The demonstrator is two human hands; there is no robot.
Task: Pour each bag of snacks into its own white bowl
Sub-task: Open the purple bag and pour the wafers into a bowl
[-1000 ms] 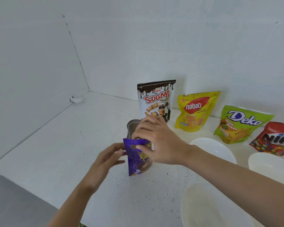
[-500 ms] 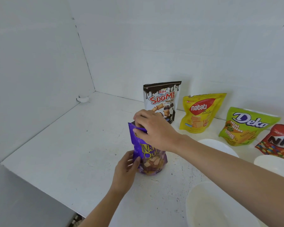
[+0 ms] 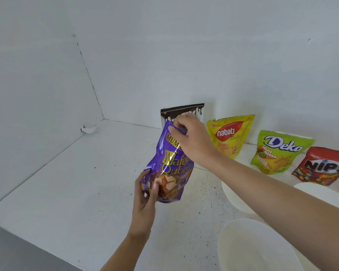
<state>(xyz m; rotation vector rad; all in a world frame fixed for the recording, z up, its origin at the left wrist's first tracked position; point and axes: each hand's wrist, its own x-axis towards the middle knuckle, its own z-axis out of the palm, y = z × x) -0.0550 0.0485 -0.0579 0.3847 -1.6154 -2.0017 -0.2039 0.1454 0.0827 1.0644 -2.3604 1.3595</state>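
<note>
The person is holding the glossy purple foil snack pouch (image 3: pixel 169 165) upright above the white tabletop (image 3: pixel 70 182), near frame centre. The right hand (image 3: pixel 194 139) is pinching the pouch's top edge between thumb and fingers; the left hand (image 3: pixel 145 192) is cupping its lower left corner, fingers curled onto the foil. Judgement: opening step; the lower hand should be bracing firmly while the upper one is tearing across the seal, mouth kept up, then tipping over the nearest round white bowl (image 3: pixel 256 247) at 5 o'clock. Legible on the pouch: "MUM…", "Wafer Qube". Standing against the wall from 12 to 3 o'clock: a brown-and-white pouch (image 3: pixel 182 111), name hidden; a yellow "nabati Bite" pouch (image 3: pixel 229 133); a green "Deka Mini Bites" pouch (image 3: pixel 280 151); a red "NIPS" pouch (image 3: pixel 323 167).
</note>
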